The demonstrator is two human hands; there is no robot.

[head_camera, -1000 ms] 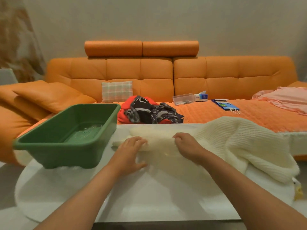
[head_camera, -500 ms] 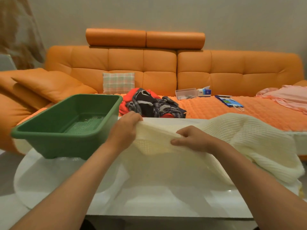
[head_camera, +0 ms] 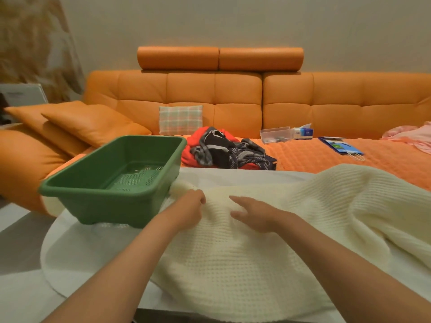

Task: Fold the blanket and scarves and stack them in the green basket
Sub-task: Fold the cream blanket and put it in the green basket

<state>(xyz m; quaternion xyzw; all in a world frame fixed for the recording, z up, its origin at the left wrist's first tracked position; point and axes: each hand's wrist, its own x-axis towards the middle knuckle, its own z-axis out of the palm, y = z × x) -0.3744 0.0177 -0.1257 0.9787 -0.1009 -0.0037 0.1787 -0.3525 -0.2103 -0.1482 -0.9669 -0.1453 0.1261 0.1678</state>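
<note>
A cream waffle-knit blanket (head_camera: 245, 257) lies spread over the white table (head_camera: 77, 255), bunched up at the right. My left hand (head_camera: 186, 212) grips the blanket's far edge beside the green basket (head_camera: 112, 197). My right hand (head_camera: 258, 215) rests on the blanket just right of it, fingers straight and spread. The basket stands empty at the table's left. A heap of scarves (head_camera: 228, 150), red, black and patterned, lies on the sofa seat behind the table.
The orange sofa (head_camera: 233, 101) runs along the wall with loose cushions (head_camera: 88, 122) at the left, a checked pillow (head_camera: 180, 120), a clear box (head_camera: 275, 135), a tissue box (head_camera: 303, 131), a blue bag (head_camera: 341, 148) and pink cloth (head_camera: 410, 136) on its seat.
Both hands lifted the blanket's edge and have brought it back down onto the table. My right hand has let go and now lies flat; the left still grips.
</note>
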